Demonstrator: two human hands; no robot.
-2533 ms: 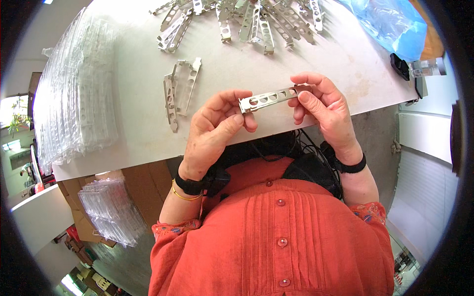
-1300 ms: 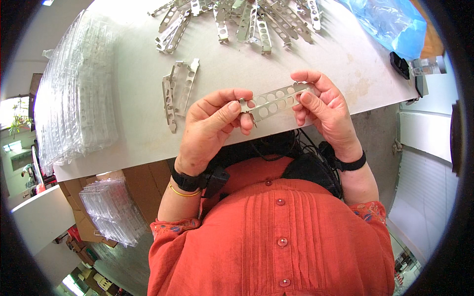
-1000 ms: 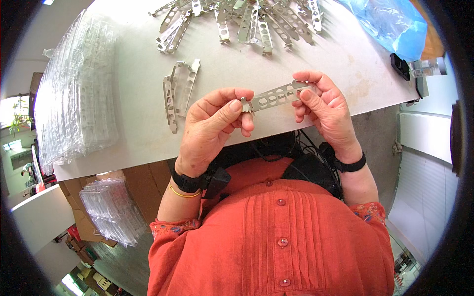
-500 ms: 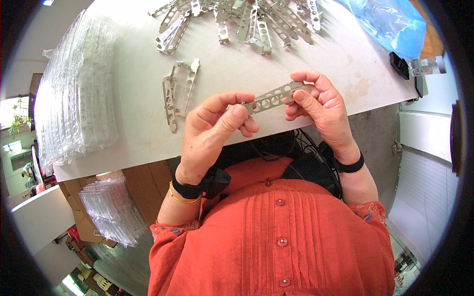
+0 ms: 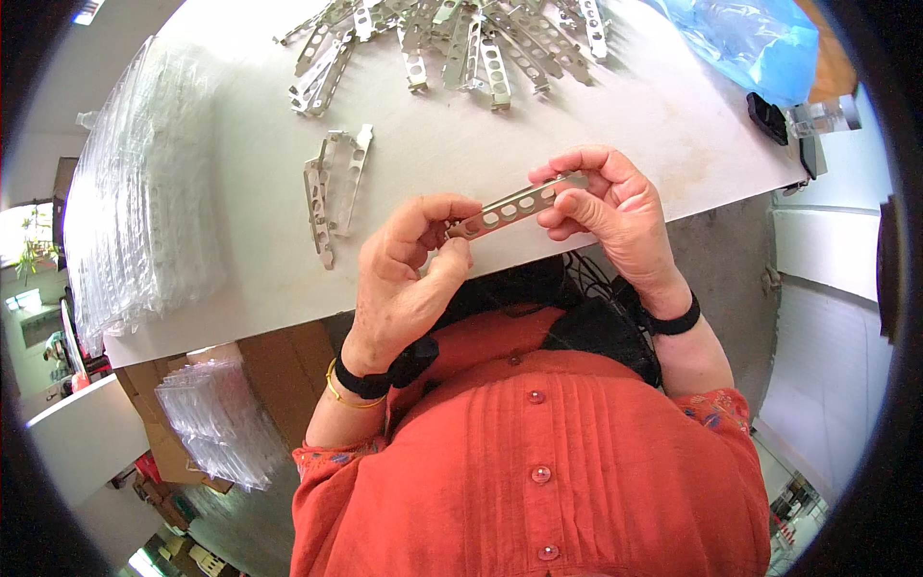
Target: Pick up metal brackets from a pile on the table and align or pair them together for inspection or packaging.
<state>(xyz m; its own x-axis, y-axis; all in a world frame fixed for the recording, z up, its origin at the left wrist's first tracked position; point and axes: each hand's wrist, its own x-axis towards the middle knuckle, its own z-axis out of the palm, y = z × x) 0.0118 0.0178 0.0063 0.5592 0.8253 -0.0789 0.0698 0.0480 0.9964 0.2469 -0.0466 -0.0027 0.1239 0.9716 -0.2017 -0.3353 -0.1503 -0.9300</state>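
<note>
Bracket, slotted metal, spans between left hand and right hand, both pinching its ends.

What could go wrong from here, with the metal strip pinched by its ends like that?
The slotted metal strip is held only by fingertips of the left hand and right hand, over the table edge; a slip would likely drop it into the lap or onto the floor. Its stamped edges may nick a finger. An elbow might nudge the stack of clear trays.
</note>
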